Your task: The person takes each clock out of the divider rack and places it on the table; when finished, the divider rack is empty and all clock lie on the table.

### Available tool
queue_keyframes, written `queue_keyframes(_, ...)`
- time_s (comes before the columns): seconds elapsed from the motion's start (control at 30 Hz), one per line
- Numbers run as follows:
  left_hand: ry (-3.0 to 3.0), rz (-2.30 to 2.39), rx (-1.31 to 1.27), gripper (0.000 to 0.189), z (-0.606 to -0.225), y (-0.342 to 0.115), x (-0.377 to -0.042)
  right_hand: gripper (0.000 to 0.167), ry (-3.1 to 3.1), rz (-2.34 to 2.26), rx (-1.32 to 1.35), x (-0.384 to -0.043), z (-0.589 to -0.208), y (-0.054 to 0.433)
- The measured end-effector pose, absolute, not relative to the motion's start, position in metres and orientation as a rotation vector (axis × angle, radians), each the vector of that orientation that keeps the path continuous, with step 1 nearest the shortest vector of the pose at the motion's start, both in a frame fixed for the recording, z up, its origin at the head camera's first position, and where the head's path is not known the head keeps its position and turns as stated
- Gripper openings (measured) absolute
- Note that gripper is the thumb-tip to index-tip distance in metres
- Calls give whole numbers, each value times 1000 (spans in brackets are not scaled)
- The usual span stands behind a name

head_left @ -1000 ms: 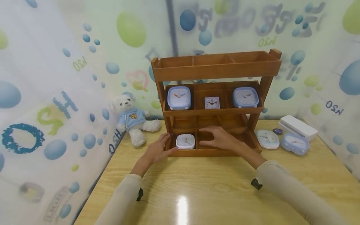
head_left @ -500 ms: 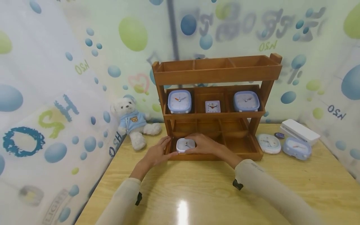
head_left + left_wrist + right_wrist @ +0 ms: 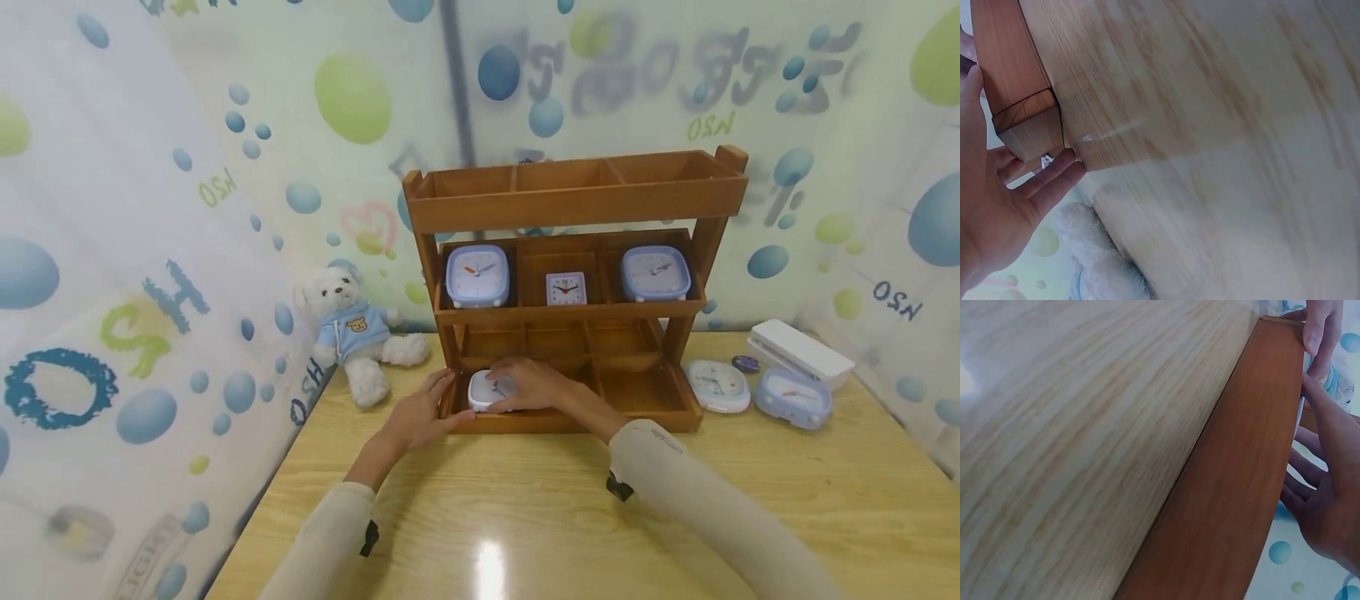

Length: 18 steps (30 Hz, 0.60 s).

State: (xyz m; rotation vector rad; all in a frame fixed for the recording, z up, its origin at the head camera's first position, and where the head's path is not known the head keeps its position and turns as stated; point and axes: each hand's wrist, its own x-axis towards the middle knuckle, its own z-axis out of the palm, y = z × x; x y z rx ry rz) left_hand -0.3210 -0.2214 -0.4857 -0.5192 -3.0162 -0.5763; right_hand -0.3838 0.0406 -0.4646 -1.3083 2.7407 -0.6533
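Observation:
A brown wooden shelf rack (image 3: pixel 592 204) stands on the table with three tiers. In its bottom left compartment sits a small white alarm clock (image 3: pixel 480 393), partly hidden by my right hand (image 3: pixel 536 386). That hand holds the clock, its thumb at the front and fingers over the right side. At the rack's lower left corner, my left hand (image 3: pixel 415 418) grips the wood, thumb at the front board and fingers along the side; the left wrist view shows this hand (image 3: pixel 1004 206) around the corner. Blue alarm clocks occupy the middle tier's left (image 3: pixel 477 277) and right (image 3: pixel 656 273) compartments.
A small pink square clock (image 3: pixel 566 289) sits mid-tier between the blue ones. Left of the rack leans a white teddy bear (image 3: pixel 356 329). On the right lie a white clock (image 3: pixel 717 385), a blue clock (image 3: pixel 793 398), a small dark oval object (image 3: pixel 746 363) and a white box (image 3: pixel 801 350).
My right hand has moved left from the bottom middle compartment onto the small white clock, now covering its right part. The left hand stays at the rack's corner.

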Motion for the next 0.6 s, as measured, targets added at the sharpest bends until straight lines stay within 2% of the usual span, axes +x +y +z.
queue_keyframes(0.4, -3013, -579, -526, 98, -489, -220, -322, 72, 2702, -556, -1307, -392, -462, 39)
queue_keyframes(0.6, -3018, -583, -512, 98, -486, -221, -320, 74, 2754, -563, -1391, -396, -464, 40)
